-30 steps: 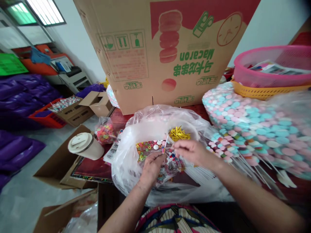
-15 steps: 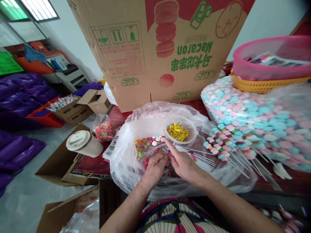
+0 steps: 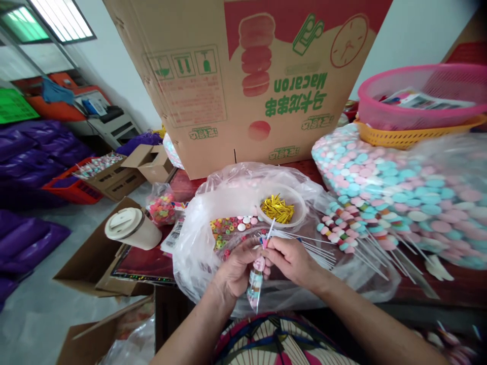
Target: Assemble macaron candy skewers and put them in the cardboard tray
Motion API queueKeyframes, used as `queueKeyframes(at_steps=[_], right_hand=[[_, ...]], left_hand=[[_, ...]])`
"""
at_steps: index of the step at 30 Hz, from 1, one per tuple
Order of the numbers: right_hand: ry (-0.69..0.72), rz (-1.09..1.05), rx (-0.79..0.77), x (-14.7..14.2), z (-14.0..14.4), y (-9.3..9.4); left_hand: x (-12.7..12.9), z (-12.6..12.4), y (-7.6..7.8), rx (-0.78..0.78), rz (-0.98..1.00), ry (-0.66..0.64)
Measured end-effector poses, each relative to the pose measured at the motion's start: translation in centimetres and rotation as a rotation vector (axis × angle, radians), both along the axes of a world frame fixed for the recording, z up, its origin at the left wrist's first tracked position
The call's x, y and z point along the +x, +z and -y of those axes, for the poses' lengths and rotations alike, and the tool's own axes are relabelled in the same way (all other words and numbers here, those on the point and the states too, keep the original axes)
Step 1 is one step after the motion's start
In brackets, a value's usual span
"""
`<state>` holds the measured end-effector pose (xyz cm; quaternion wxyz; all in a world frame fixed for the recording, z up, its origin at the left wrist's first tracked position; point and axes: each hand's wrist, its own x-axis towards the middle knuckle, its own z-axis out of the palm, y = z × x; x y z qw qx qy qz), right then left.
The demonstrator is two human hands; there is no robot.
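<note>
Centre-low of frame, over the plastic bag [image 3: 198,253]: left hand [image 3: 234,268] w/ grip closed round the wrapped candy skewer [image 3: 255,284], right hand [image 3: 291,258] pinching its stick end near the top, hands touching. Judgement: keep left grip steady, work right fingertips only, close to the wrap neck. Hard to tell: what right fingers hold exactly (a gold tie from the bowl [image 3: 300,203]?); skewer's candies blurred, partly hidden by thumb.

Bare forearms and hands [image 3: 266,263] without sleeves, above a garment patterned in pink, blue and cream.
</note>
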<state>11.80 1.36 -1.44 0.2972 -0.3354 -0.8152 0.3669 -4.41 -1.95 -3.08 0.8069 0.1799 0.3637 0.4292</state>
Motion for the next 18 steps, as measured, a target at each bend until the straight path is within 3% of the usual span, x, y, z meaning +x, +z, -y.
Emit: queueKeyframes(at_steps=[2,6,8,10,12,14,15,18], right_hand=[[-0.144,0.131,0.218,-0.5,0.3,-1.0],[-0.247,0.349,0.619,-0.7,0.6,-1.0],[-0.336,0.332,0.726,-0.7,1.0,-0.5],[-0.308,0.262,0.742,-1.0,1.6,-0.3],[-0.18,0.179,0.58,-1.5,2.1,-0.5],[-0.177,0.041,0.229,-1.9,2.2,-0.5],[-0.232,-0.054,0.036,-2.1,2.1,-0.3],[-0.316,-0.332,-0.393,-2.6,1.8,0.7]], left_hand=[[0.8,0.0,0.1,0.035,-0.103,0.177],[1.8,0.6,0.3,0.19,-0.407,0.427],[1.4,0.9,1.1,0.106,-0.483,0.299],[0.1,1.0,2.5,0.017,-0.401,0.104],[-1.8,0.9,4.2,0.091,-0.28,0.105],[-3.7,0.9,5.4,0.253,-0.283,0.266],[-4.4,0.9,5.6,0.285,-0.335,0.238],[-4.2,0.9,4.6,0.31,-0.657,-0.066]])
